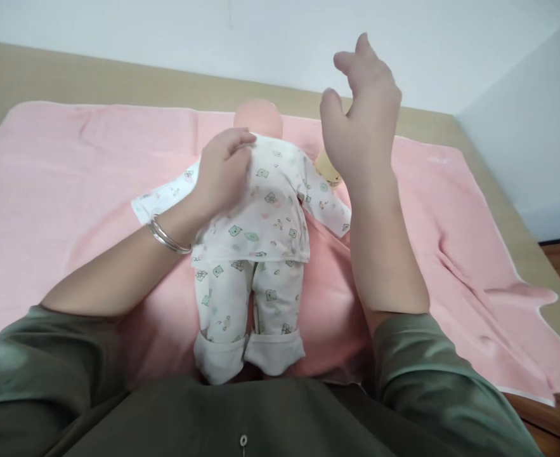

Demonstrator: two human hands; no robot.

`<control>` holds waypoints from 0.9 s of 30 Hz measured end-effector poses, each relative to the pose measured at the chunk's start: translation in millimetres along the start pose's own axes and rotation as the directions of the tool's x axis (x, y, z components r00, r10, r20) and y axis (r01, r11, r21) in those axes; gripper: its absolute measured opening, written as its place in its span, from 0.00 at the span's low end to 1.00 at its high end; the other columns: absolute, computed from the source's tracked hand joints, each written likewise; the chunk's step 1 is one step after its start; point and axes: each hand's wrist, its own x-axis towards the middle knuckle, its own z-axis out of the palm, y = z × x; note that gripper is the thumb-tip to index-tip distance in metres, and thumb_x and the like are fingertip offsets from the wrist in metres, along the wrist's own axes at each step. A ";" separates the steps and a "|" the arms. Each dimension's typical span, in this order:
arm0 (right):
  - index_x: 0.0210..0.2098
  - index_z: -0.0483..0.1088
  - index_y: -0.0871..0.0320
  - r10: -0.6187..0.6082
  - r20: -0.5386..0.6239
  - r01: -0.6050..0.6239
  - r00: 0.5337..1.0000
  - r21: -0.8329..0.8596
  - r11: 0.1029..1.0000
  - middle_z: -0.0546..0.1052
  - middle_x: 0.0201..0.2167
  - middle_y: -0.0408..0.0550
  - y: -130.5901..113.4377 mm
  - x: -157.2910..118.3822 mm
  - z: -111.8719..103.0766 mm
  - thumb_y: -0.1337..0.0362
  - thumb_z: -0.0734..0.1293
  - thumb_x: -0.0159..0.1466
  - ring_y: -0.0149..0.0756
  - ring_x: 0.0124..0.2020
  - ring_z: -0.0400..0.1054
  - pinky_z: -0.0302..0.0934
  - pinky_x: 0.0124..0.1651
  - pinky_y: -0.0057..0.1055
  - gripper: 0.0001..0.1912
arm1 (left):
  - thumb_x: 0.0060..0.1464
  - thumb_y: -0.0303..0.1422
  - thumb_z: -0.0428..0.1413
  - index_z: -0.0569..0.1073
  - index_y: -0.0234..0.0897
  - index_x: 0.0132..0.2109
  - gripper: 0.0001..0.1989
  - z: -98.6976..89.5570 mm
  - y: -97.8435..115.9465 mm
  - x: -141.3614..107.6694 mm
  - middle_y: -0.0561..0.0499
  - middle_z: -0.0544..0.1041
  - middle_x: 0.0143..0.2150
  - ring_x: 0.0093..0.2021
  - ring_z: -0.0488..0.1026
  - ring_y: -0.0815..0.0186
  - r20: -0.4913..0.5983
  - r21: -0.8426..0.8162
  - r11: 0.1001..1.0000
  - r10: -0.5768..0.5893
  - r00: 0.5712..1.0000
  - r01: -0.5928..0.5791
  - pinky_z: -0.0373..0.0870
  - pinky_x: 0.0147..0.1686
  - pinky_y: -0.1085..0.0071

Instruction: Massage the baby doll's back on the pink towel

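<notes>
A doll lies on a pink cloth, its rounded head (258,119) at the far end. It wears a white patterned top (274,203) with sleeves spread to both sides and matching trousers (277,298) with turned-up cuffs. My left hand (227,168) rests on the upper left of the top, near the neckline, fingers bent together; whether it pinches any fabric is hidden. Raised above the doll's right side, my right hand (365,105) is empty, with its fingers apart and curved.
The pink cloth (46,178) covers much of a light wooden surface (118,79). Behind my right wrist sits a small yellow object (327,168), partly hidden. White walls (280,38) stand behind and at the right.
</notes>
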 end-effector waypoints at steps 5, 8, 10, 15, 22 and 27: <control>0.66 0.66 0.56 0.015 -0.069 -0.019 0.997 -0.062 0.998 0.57 0.78 0.49 17.2 12.7 4.7 0.62 0.61 0.67 0.55 0.81 0.45 0.33 0.83 0.64 0.28 | 0.67 0.32 0.48 0.81 0.43 0.43 0.15 43.0 57.0 2.8 0.54 0.83 0.55 0.64 0.77 0.59 0.219 -0.424 0.874 -0.156 0.963 0.238 0.70 0.72 0.54; 0.69 0.62 0.50 0.018 -0.091 -0.019 0.996 -0.009 1.000 0.53 0.79 0.41 31.3 17.6 10.5 0.54 0.61 0.68 0.55 0.82 0.39 0.21 0.82 0.65 0.30 | 0.77 0.38 0.35 0.77 0.40 0.46 0.25 64.7 78.3 29.3 0.49 0.83 0.55 0.67 0.75 0.61 0.503 -0.504 0.667 -0.289 0.815 0.548 0.73 0.69 0.60; 0.70 0.59 0.45 0.037 -0.050 -0.037 0.998 0.012 0.999 0.52 0.80 0.35 41.1 19.4 17.9 0.48 0.61 0.69 0.51 0.82 0.38 0.13 0.81 0.61 0.32 | 0.78 0.41 0.32 0.74 0.40 0.40 0.28 75.9 89.8 47.1 0.47 0.83 0.51 0.68 0.74 0.58 0.497 -0.582 0.608 -0.261 0.828 0.541 0.76 0.66 0.58; 0.68 0.63 0.47 -0.016 0.070 0.013 0.997 0.045 0.999 0.65 0.75 0.42 57.8 18.8 34.8 0.40 0.53 0.72 0.46 0.81 0.40 0.02 0.76 0.60 0.32 | 0.77 0.43 0.26 0.73 0.39 0.34 0.36 87.5 114.3 62.8 0.43 0.81 0.37 0.61 0.79 0.47 0.567 -0.564 0.539 -0.298 0.768 0.625 0.80 0.58 0.45; 0.43 0.78 0.50 -0.025 0.050 0.027 0.998 -0.047 0.999 0.81 0.59 0.55 48.3 17.9 34.1 0.42 0.55 0.73 0.52 0.69 0.62 0.12 0.76 0.67 0.26 | 0.76 0.45 0.36 0.76 0.41 0.34 0.30 74.3 116.0 51.7 0.45 0.80 0.31 0.57 0.81 0.48 0.545 -0.512 0.536 -0.402 0.736 0.672 0.80 0.56 0.49; 0.22 0.71 0.45 0.174 0.105 -0.151 0.979 -0.198 0.969 0.85 0.36 0.54 31.7 23.9 31.6 0.45 0.57 0.72 0.54 0.50 0.75 0.25 0.78 0.67 0.26 | 0.75 0.45 0.40 0.71 0.42 0.35 0.24 69.4 116.9 48.0 0.43 0.82 0.36 0.59 0.81 0.55 0.572 -0.629 0.364 -0.380 0.727 0.686 0.80 0.58 0.66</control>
